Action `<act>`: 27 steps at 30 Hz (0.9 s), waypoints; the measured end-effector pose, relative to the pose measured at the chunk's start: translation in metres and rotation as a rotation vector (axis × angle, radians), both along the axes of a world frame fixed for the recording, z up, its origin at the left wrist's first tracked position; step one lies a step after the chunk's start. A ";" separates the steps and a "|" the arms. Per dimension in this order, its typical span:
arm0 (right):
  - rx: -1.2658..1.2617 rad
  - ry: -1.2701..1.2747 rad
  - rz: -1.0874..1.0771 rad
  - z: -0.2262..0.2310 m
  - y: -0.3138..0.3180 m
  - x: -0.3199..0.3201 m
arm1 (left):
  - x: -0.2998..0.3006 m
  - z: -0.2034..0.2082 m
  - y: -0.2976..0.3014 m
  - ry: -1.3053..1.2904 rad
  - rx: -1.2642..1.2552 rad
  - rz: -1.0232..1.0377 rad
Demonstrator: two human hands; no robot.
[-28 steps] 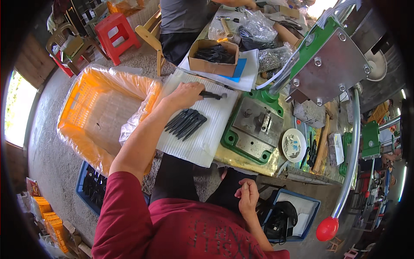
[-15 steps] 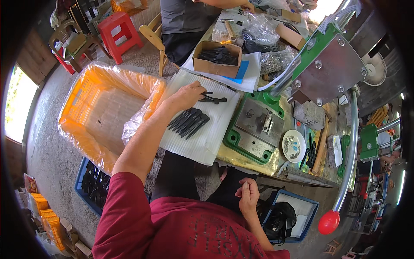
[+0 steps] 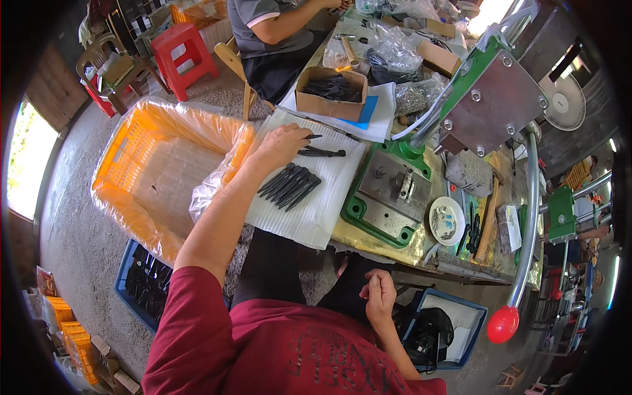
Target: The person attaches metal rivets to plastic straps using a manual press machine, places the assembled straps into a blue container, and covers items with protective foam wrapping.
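Note:
My left hand (image 3: 284,145) reaches over a white foam sheet (image 3: 316,220), its fingers pinched on a slim black part (image 3: 315,136) whose end pokes out past the fingertips. Just below these fingers lie a few loose black parts (image 3: 322,152). Closer to me, a neat row of several similar black parts (image 3: 289,185) rests on the same sheet. Over my lap, my right hand (image 3: 380,294) is curled closed with the thumb on top; the inside of the fist is hidden. A cardboard box (image 3: 331,92) full of black parts stands beyond the sheet.
An orange crate (image 3: 122,168) lined with clear plastic stands left of the sheet. Right of it is a green hand press (image 3: 388,191) with a red-knobbed lever (image 3: 503,324). A white dish (image 3: 447,221) sits beside the press. Another person (image 3: 276,39) sits at the far side.
My left hand has shifted slightly, and a black part now shows apart from those lying below it. The other person's arms have come further into view. My right hand stays in place.

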State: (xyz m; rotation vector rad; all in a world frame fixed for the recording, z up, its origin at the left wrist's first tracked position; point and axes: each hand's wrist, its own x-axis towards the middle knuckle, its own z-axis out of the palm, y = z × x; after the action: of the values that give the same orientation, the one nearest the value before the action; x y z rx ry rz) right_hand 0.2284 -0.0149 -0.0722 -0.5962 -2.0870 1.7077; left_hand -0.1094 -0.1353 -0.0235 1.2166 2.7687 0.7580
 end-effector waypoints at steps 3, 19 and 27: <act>0.026 0.006 0.023 0.002 0.000 -0.002 | 0.013 0.010 -0.002 -0.029 0.157 -0.038; 0.184 0.206 0.018 0.064 0.022 -0.054 | 0.154 0.048 0.010 -0.190 0.286 -0.566; -0.055 0.158 0.013 0.060 0.025 -0.044 | 0.161 0.044 0.005 -1.002 0.464 -0.532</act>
State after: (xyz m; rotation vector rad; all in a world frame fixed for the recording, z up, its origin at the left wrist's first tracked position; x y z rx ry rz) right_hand 0.1841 0.0099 -0.0122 -0.4488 -1.9440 1.7637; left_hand 0.0515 -0.1303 0.0206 1.0845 1.4412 1.4468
